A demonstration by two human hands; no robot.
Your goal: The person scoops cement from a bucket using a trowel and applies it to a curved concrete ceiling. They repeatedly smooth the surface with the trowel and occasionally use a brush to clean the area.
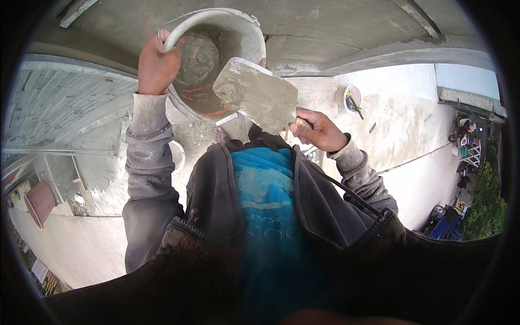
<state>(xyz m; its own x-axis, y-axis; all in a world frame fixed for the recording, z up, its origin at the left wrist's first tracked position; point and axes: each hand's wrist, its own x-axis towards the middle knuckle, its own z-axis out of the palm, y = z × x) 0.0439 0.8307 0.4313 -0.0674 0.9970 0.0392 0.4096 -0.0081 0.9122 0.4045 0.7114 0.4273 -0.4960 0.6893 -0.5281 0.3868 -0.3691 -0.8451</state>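
My left hand [157, 66] is closed over the near left rim of a mortar-smeared bucket [250, 39], tilting it so its inside faces me. Wet grey mortar [196, 57] lies in the bottom, and reddish streaks show through on the inner wall. To the right, my right hand [324, 131] grips the short handle of a trowel. The broad, nearly rectangular trowel blade [265, 95] is coated in grey mortar, with a thicker lump at its left end. That end overlaps the bucket's right side in view; whether they touch, I cannot tell.
Concrete surfaces [319, 32] span the top of the view. Below on the right stands another bucket [340, 96] with tools in it. A pale round rim [177, 156] shows beside my left sleeve. A blue vehicle [448, 223] and green plants [485, 203] are at the far right.
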